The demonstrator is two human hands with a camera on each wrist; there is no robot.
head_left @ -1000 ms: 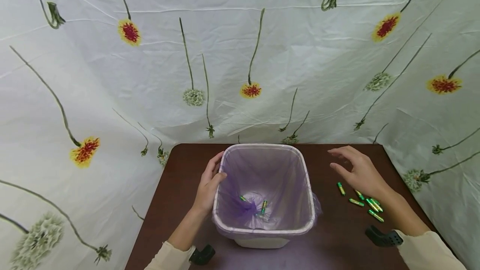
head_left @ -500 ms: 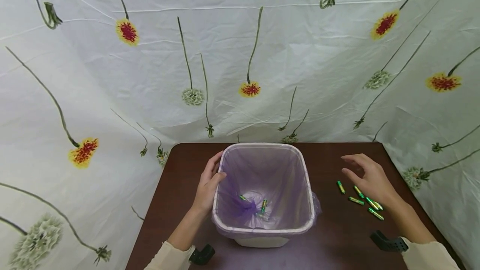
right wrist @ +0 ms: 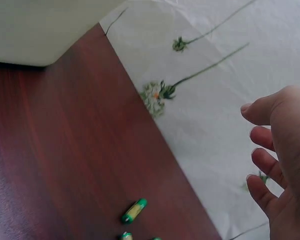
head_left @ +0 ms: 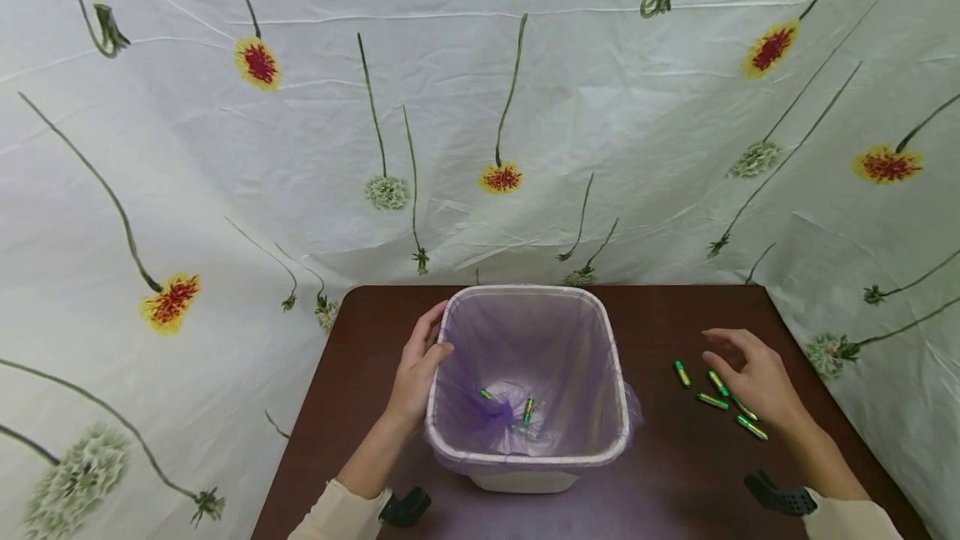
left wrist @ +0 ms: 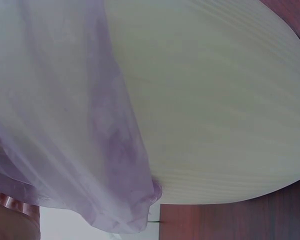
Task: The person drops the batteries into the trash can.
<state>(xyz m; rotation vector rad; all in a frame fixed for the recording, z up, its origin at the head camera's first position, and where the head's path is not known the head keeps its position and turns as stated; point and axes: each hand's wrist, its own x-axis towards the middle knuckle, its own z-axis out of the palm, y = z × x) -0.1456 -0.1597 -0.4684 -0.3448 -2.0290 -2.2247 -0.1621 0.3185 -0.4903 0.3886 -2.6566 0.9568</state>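
Note:
A white trash bin (head_left: 522, 483) stands mid-table, lined with a thin purple bag (head_left: 551, 340) folded over its rim. My left hand (head_left: 415, 373) grips the bin's left rim, thumb over the edge and fingers outside. In the left wrist view, bag and bin wall fill most of the picture. Green-and-gold batteries lie inside the bin, including one (head_left: 528, 409) near the middle of the bottom. Right of the bin, my right hand (head_left: 757, 380) hovers over several loose batteries (head_left: 712, 401), partly covering them. In the right wrist view its loosely bent fingers (right wrist: 264, 160) hold nothing.
The dark brown table (head_left: 652, 319) ends at a white cloth (head_left: 570, 98) with printed flowers, hanging behind and at both sides. Black wrist straps (head_left: 405, 508) show at both sleeves.
My right hand has moved right and toward me, from beside the bin to over the loose batteries, covering more of them. My left hand and the bin have stayed put.

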